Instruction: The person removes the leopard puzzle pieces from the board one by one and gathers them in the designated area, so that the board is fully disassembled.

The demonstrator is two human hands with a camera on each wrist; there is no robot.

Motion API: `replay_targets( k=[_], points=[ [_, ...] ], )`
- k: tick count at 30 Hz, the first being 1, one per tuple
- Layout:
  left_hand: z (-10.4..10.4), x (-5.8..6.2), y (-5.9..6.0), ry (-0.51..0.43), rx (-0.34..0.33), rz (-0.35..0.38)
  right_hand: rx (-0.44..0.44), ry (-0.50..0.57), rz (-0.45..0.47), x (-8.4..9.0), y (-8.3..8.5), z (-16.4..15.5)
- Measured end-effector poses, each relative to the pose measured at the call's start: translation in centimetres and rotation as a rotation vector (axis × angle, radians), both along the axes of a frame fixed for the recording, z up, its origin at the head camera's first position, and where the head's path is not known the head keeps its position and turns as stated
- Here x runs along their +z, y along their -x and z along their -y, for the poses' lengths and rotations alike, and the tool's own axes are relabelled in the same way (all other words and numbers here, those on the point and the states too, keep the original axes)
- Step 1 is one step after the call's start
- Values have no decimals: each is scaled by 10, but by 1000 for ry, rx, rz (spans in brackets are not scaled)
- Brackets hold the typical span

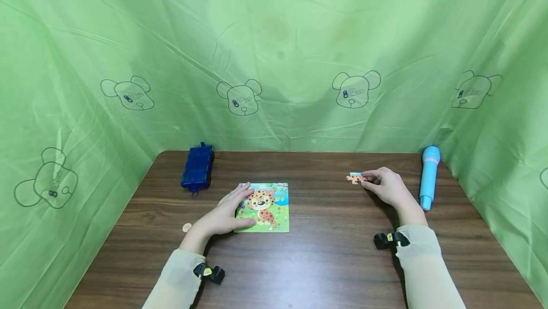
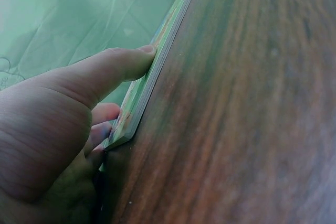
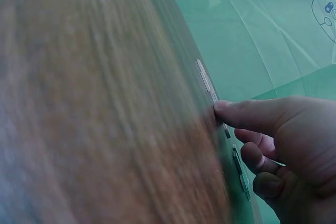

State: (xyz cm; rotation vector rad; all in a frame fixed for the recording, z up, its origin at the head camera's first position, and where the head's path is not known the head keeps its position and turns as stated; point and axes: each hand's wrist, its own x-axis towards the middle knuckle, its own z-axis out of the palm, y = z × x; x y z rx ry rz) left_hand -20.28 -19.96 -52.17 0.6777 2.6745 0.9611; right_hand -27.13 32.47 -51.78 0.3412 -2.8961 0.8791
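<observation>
A square jigsaw puzzle (image 1: 280, 209) with a spotted leopard cub picture lies on the table. My left hand (image 1: 224, 214) rests across its left side, fingers spread toward the top edge and thumb near the bottom. In the left wrist view the left thumb (image 2: 131, 62) presses on the face of the puzzle board (image 2: 137, 116). Far to the right, my right hand (image 1: 387, 187) pinches a spotted orange puzzle piece (image 1: 354, 178) with a light blue part, low over the table. The right wrist view shows a thin piece (image 3: 206, 80) edge-on at the thumb tip, with another thin flat piece (image 3: 240, 171) beside the fingers.
A blue translucent plastic case (image 1: 198, 167) lies at the back left. A small pale round disc (image 1: 186, 227) is near my left wrist. At the right edge lies a light blue toy microphone (image 1: 429, 175). Green curtain (image 1: 291, 61) encloses the brown wooden table (image 1: 299, 271).
</observation>
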Motion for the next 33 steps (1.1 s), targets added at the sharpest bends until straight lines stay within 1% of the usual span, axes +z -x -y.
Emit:
replay_targets(
  k=[3,6,9,11,16,18,20,25,29,33],
  points=[
    [0,0,0,-3,1,3,8,5,-6,0,0,0],
    [0,0,-1,1,4,4,15,21,-42,5,-1,3],
    [0,0,-1,-2,11,4,26,62,-82,15,-4,14],
    [0,0,-2,-4,23,12,28,104,-99,23,-6,27],
    [-1,-1,-2,-27,59,41,33,219,-89,43,-16,79],
    [-2,-1,-1,-46,69,49,57,253,-61,48,-21,105],
    [-2,-1,-1,-57,77,56,76,273,-20,50,-27,133],
    [-2,-3,0,-46,95,60,115,328,104,44,-35,199],
    [-2,-2,0,-30,106,52,135,369,144,37,-37,239],
    [-3,0,0,-13,115,57,134,392,167,29,-35,265]
  ],
)
